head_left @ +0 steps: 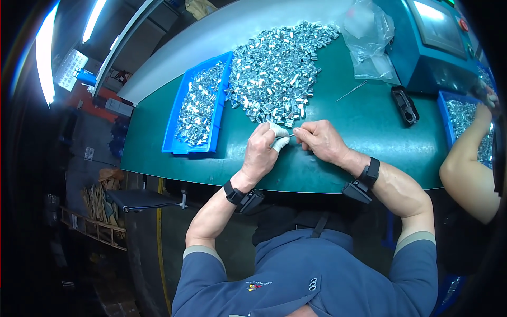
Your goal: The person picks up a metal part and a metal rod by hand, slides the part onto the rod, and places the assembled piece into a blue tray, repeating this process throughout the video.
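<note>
My left hand, with white covers on some fingertips, is closed in a pinch over the near part of the green table. What sits between its fingers is too small and too covered to make out. Close beside it on the right, my right hand pinches a thin metal rod whose end points into the left fingers. Just beyond both hands spreads a big pile of small silvery metal parts.
Left of the pile stands a blue tray of similar parts. A thin metal tool, a black holder, a clear plastic bag and a teal machine lie right. Another person's arm reaches over a second blue tray.
</note>
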{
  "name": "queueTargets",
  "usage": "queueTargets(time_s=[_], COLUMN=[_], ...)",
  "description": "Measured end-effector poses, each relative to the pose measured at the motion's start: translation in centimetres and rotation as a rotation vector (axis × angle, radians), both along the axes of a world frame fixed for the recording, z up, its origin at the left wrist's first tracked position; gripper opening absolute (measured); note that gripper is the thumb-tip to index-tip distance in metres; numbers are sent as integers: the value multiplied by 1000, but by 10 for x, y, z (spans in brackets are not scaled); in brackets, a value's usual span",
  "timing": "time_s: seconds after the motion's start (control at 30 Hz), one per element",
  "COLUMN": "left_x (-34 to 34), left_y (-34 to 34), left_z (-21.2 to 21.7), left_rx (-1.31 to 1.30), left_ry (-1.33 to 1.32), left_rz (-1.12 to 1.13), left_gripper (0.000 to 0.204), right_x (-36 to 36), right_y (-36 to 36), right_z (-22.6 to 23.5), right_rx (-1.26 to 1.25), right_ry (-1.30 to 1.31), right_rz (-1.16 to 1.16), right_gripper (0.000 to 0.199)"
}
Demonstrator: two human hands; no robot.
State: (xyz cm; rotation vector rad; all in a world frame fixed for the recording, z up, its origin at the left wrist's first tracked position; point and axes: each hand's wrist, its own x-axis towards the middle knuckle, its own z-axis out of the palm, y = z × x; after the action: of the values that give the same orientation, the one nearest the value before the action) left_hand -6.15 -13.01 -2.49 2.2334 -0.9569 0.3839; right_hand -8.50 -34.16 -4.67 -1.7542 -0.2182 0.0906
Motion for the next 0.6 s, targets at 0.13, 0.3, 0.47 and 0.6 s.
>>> queueTargets(time_s=[0.13, 0.3, 0.47, 0.6], left_x=[-4, 5, 66, 106], left_y=[6, 40, 129, 164], left_z=[-2, 16, 27, 32], left_rx=[-30, 64, 215, 307], left_ry=[53, -54, -228, -175], left_rz=[-15, 90, 447, 646], left_gripper=[17, 16, 12, 14], right_x=[-6, -2, 4, 7], right_y=[2, -7, -6, -8], right_z=[4, 4, 4, 4], right_rx=[11, 65, 44, 52], right_ry=[19, -47, -43, -52], right_rz=[16, -110, -131, -160], right_gripper=[42, 45, 48, 48])
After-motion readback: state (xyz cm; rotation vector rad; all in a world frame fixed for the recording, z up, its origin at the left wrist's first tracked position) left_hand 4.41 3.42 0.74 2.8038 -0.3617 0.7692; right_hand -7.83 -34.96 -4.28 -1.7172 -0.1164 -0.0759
